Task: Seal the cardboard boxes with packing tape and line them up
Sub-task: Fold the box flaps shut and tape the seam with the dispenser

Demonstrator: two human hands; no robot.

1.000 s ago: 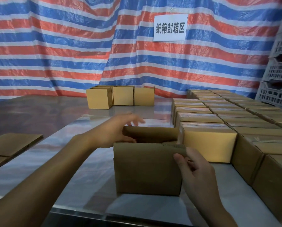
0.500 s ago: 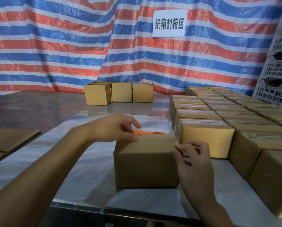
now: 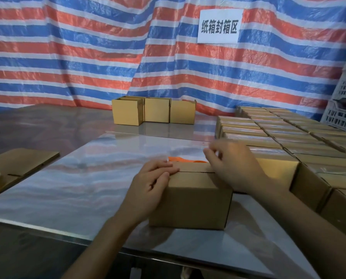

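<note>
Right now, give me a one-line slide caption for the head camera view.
Left hand presses down the closed flaps of a cardboard box; right hand at its far right corner.

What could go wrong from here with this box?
Only the left hand presses the flaps of the box; no tape shows on the seam, so they may spring up if it lifts. Its fingers lie across that seam, likely in the tape's path. The blurred right hand reaches toward the orange object and may nudge the box.

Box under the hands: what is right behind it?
An orange object shows just past the far edge of the box. Only its top strip is visible; the box and the right hand cover the rest, so I cannot tell what it is.
</note>
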